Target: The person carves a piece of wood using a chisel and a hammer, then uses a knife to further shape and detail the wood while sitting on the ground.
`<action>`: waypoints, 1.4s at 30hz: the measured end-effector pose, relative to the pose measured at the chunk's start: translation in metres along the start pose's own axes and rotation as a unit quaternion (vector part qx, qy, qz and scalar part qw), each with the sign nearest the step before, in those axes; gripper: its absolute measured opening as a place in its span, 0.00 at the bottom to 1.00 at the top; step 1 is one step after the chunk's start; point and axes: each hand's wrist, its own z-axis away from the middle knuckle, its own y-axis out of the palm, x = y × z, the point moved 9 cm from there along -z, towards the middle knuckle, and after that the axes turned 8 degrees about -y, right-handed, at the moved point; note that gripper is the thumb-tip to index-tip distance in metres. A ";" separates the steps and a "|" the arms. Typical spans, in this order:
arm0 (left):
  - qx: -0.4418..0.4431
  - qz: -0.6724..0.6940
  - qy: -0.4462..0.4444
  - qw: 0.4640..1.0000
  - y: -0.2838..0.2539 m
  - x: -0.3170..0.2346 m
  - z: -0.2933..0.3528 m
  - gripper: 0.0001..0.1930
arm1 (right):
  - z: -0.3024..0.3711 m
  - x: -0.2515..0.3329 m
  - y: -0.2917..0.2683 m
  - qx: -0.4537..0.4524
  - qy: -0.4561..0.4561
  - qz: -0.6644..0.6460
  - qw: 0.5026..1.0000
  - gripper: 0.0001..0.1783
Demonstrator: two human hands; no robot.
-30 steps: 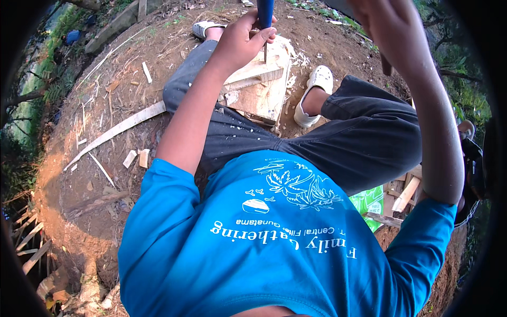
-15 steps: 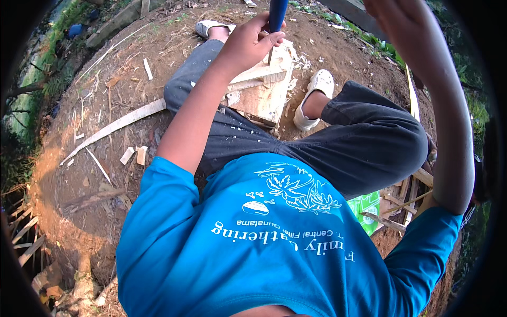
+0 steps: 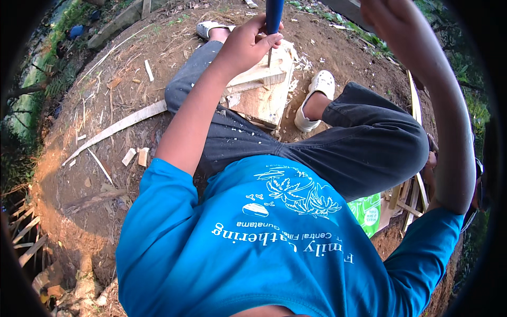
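My left hand [image 3: 248, 45] is closed around a chisel with a blue handle [image 3: 274, 17], held nearly upright. Its thin blade points down onto a pale piece of wood [image 3: 253, 79], which lies on a larger wooden block [image 3: 264, 105] between my legs. The top of the handle runs out of the picture. My right hand [image 3: 388, 16] is raised at the upper edge, to the right of the chisel and apart from it. Blur and the picture's edge hide its fingers, so whether it holds anything cannot be made out.
Wood chips surround the block. A long curved wood strip [image 3: 119, 124] and small offcuts [image 3: 135, 156] lie on the soil at left. By my right elbow are a green bag [image 3: 365, 214] and several wood sticks [image 3: 414, 198]. Someone else is partly visible at the right edge.
My right hand has shifted slightly left and lower, still raised. The left hand and chisel hold nearly the same place. Sticks beside the green bag lie differently.
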 end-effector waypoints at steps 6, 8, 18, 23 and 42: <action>-0.001 -0.003 -0.008 1.000 0.002 0.004 0.001 0.13 | 0.003 -0.005 0.003 -0.063 -0.052 0.031 0.996 0.14; 0.008 -0.008 0.002 1.000 0.011 -0.002 -0.008 0.13 | 0.007 -0.009 -0.013 -0.016 -0.009 -0.058 0.998 0.14; 0.001 -0.041 -0.017 0.999 -0.003 0.004 0.001 0.11 | 0.002 -0.075 0.076 -0.125 0.104 -0.373 0.913 0.19; 0.006 -0.008 -0.020 1.000 0.000 0.020 -0.014 0.12 | 0.006 -0.161 0.214 -0.182 0.216 -0.238 0.929 0.34; -0.020 0.046 -0.152 0.987 -0.048 0.065 -0.042 0.17 | -0.002 -0.183 0.314 -0.167 0.234 -0.335 0.898 0.22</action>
